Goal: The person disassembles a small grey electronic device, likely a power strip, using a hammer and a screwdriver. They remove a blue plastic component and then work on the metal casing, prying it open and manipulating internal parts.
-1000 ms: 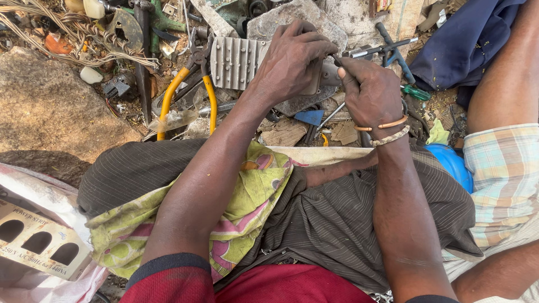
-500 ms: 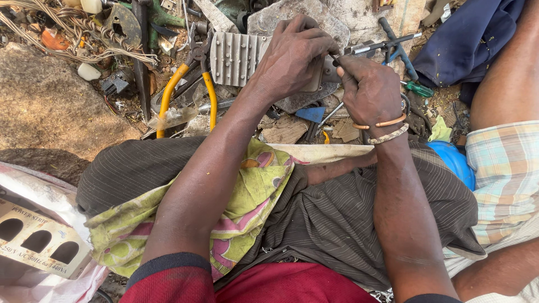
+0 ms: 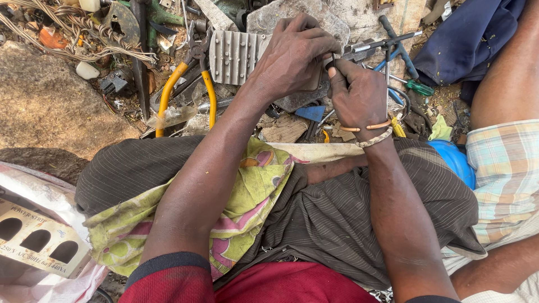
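1 head-worn view looks steeply down, close over the lap and scrap-strewn ground.

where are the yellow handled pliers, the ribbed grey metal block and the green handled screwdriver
yellow-handled pliers [image 3: 165,95], head view, on the left yellow handle
ribbed grey metal block [image 3: 233,56], head view, on its ribbed face left of the left hand [image 3: 295,56]
green-handled screwdriver [image 3: 420,87], head view, on the green handle

A dull grey ribbed metal block is seen beside glossy yellow plastic-sleeved pliers; matt striped cloth and rough stone are shown.
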